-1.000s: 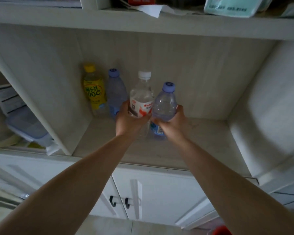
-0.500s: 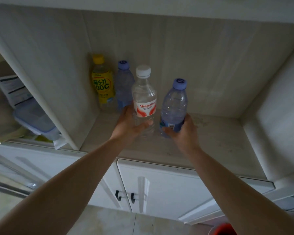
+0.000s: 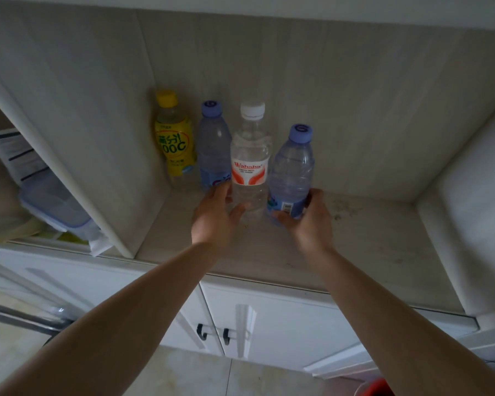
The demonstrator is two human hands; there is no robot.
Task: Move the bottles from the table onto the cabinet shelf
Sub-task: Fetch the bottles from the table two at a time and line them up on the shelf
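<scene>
A pale cabinet shelf (image 3: 369, 247) is seen from above. Four bottles stand at its far left: yellow bottle (image 3: 175, 138), blue-capped bottle (image 3: 213, 144), white-capped bottle (image 3: 250, 155), and nearer, a second blue-capped bottle (image 3: 293, 170). The white-capped one is loosely cupped by the left hand (image 3: 215, 218); the near blue one is gripped at its base by the right hand (image 3: 312, 221).

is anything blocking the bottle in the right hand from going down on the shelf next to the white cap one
Nothing visible does. The right hand grips the blue-cap bottle low on its label, just right of the white-cap bottle, and the shelf beneath and to its right is bare. The left hand sits at the white-cap bottle's base, clear of that spot.
</scene>
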